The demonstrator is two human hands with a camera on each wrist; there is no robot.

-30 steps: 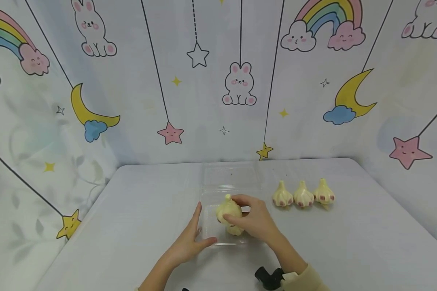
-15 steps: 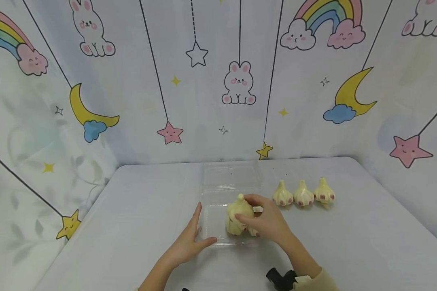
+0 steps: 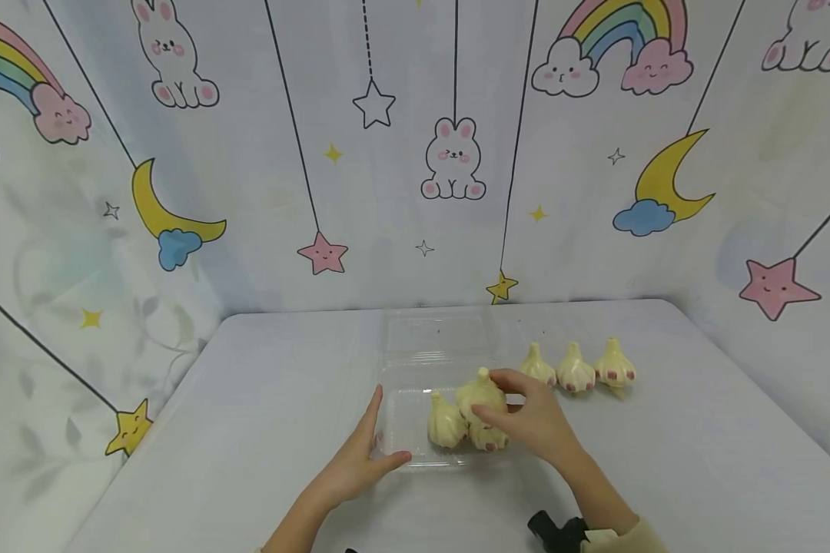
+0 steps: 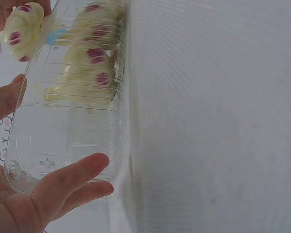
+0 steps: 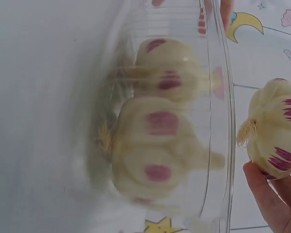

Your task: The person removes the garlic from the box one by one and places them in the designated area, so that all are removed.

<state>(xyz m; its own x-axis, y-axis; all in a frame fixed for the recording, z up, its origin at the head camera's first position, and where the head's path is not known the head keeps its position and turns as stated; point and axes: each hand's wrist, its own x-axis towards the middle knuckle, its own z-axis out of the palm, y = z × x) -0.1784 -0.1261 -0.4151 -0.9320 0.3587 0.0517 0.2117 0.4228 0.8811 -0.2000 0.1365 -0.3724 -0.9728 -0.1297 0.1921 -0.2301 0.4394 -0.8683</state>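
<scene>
A clear plastic clamshell box [image 3: 406, 426] lies opened on the white table, its lid folded back. Two garlic bulbs stand inside, one with its stem up [image 3: 446, 424] and one at the right [image 3: 489, 440], partly hidden. My right hand [image 3: 531, 415] pinches a third garlic bulb [image 3: 480, 398] between thumb and fingers. In the right wrist view that held bulb [image 5: 279, 128] hangs above the box rim, roots downward. My left hand [image 3: 356, 461] rests against the box's left front corner, fingers and thumb straight and spread, as the left wrist view also shows [image 4: 53, 194].
Behind and right of the box, a row of several garlic bulbs [image 3: 576, 370] stands on the table [image 3: 290, 384]. The box lid [image 3: 439, 336] reaches toward the back edge. A printed cloth [image 3: 387, 192] with rabbits, stars and moons hangs behind and at the sides.
My right hand has moved rightward with the garlic bulb it holds, over the box. Both bulbs inside now show, previously partly covered. The left hand has stayed in place.
</scene>
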